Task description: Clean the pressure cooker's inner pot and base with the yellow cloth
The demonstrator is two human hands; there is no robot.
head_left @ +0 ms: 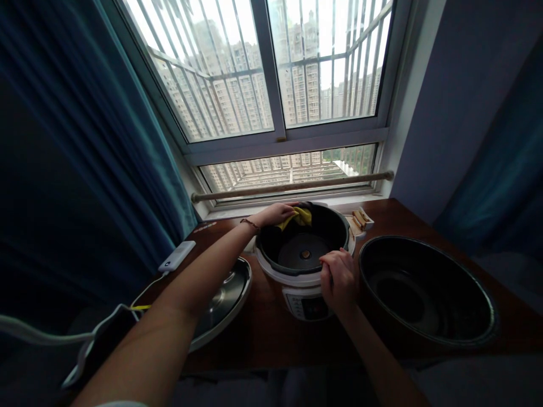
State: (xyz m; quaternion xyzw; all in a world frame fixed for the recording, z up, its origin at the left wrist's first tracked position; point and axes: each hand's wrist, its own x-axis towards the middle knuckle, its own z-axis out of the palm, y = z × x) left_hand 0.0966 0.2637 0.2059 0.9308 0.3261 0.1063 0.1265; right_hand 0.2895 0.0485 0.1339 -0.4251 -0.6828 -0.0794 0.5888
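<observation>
A white electric cooker (303,281) stands open on a dark wooden table (271,333), its heating plate showing inside. My left hand (276,214) reaches to the cooker's far inner rim and presses a yellow cloth (300,216) against it. My right hand (338,278) grips the cooker's near rim above the control panel.
A dark inner pot (426,294) sits to the right of the cooker. A metal lid (223,302) lies at the left. A white power bank (177,255) with a cable rests near the teal curtain (106,141). A small dish (360,218) and a barred window (280,85) are behind.
</observation>
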